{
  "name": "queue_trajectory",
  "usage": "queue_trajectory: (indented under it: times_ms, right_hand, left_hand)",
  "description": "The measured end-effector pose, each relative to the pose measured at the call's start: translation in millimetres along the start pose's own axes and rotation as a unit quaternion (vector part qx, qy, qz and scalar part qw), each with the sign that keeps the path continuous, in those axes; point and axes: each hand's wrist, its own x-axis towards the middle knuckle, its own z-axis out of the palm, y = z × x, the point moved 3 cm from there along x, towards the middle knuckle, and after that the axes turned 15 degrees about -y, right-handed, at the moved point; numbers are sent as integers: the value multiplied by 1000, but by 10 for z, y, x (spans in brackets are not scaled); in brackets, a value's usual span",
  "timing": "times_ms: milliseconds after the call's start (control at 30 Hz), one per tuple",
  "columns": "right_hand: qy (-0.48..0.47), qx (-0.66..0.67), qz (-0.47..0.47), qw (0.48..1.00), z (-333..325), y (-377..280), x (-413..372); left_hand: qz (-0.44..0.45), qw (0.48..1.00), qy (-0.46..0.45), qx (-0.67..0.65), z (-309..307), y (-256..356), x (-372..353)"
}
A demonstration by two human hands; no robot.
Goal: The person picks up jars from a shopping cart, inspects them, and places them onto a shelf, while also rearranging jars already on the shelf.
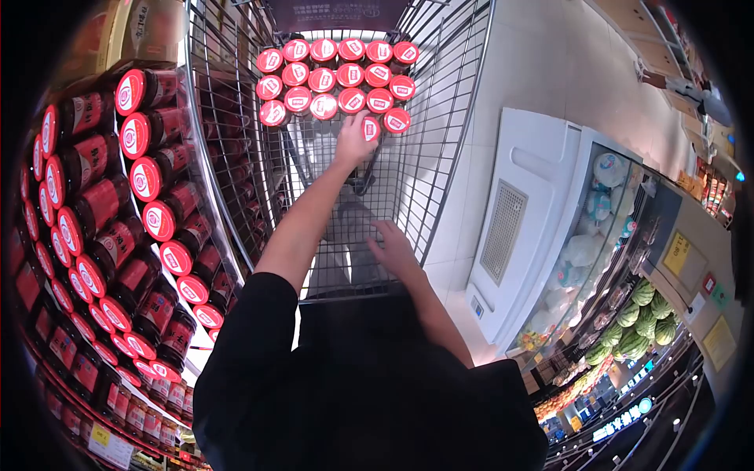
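Three rows of dark glass jars with round red lids [338, 77] stand packed at the 12 o'clock end of a grey wire shopping cart [448, 149]. One more red-lidded jar [371, 128] sits just at the 6 o'clock side of those rows. The left hand [353, 143] reaches far forward and is closed around its side, thumb next to the lid. The right hand [393, 247] lies open, fingers spread, flat on the cart's near rim at 6 o'clock. At 9 o'clock, a store shelf [110, 451] carries many jars of the same kind lying with their lids outward. At 3 o'clock stands a white chest freezer [534, 196], with green striped watermelons [648, 318] beyond it at 4 o'clock.
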Motion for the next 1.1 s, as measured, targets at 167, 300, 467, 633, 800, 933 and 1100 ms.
queue_trajectory:
  times_ms: [167, 300, 467, 633, 800, 933, 1100]
  right_hand:
    - [1, 2, -5, 1000, -2, -4, 5]
    - [11, 20, -8, 1000, -35, 37, 101]
    - [104, 8, -52, 993, -176, -419, 110]
    - [-3, 33, -156, 987, 70, -934, -150]
    - [11, 86, -255, 963, 668, -1405, -631]
    - [-13, 102, -312, 945, 1110, -1779, -1061]
    - [-80, 110, -349, 927, 1662, -2042, -1529]
  left_hand:
    - [-25, 995, 90, -31, -328, -40, -375]
    - [-27, 989, 89, -118, -634, 152, -1061]
    - [-53, 980, 71, -175, -988, 535, -2131]
    - [19, 949, 117, -291, -1174, 668, -3124]
    - [69, 959, 163, -220, -1458, 701, -4145]
    - [122, 957, 193, -176, -1659, 959, -5186]
    - [168, 946, 259, -98, -1670, 936, -6247]
